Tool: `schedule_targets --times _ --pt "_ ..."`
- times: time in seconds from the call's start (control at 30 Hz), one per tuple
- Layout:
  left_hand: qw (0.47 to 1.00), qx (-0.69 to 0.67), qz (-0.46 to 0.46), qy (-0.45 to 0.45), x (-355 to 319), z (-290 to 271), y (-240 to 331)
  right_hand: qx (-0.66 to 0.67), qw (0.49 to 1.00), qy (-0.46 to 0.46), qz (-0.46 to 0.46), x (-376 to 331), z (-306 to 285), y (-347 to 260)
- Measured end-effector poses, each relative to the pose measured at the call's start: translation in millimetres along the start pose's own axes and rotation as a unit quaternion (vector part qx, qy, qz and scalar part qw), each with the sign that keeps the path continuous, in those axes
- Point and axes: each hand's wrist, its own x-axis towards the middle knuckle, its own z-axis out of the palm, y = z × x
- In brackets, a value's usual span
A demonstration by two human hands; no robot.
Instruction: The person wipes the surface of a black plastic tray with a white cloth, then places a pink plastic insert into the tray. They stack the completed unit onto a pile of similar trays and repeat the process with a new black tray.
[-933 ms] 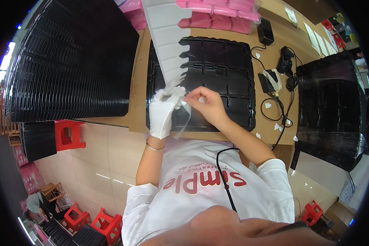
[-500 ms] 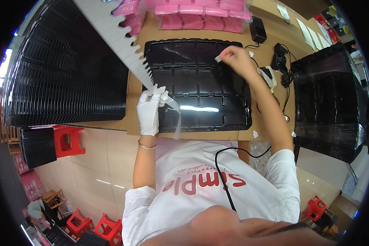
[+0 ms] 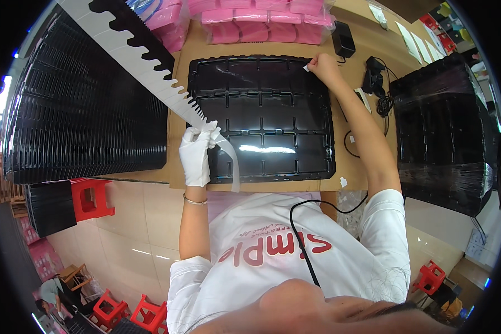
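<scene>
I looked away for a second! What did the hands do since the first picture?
The right hand left the strip near the gloved left hand and reached to the far right corner of the black tray, carrying a small white piece. The left hand kept holding the white strip. The tray stayed on the table.

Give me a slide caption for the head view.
Gloved left hand holds a white strip; right hand presses the black tray's far corner.

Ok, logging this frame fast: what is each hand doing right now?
Left hand: gloved, closed on the white notched strip.
Right hand: pinching a small white piece at the black tray corner.
</scene>
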Motion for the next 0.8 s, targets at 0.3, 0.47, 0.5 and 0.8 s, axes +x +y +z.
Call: schedule_targets --times 0.3,0.47,0.5,0.8 --pt "1.0 -0.02 -0.006 -0.008 4 -9 -10 0.228 0.968 -0.107 -0.009 -7 -13 6" --pt "1.0 -0.008 -0.015 -0.008 5 -10 -9 0.206 0.977 -0.03 0.045 -23 -11 7" --pt "1.0 0.006 -0.02 -0.011 6 -7 -7 0.157 0.986 -0.003 0.058 -21 -11 4" --pt "0.999 -0.037 -0.008 -0.003 3 -6 -5 -0.006 0.996 0.064 0.065 -23 1 -16"
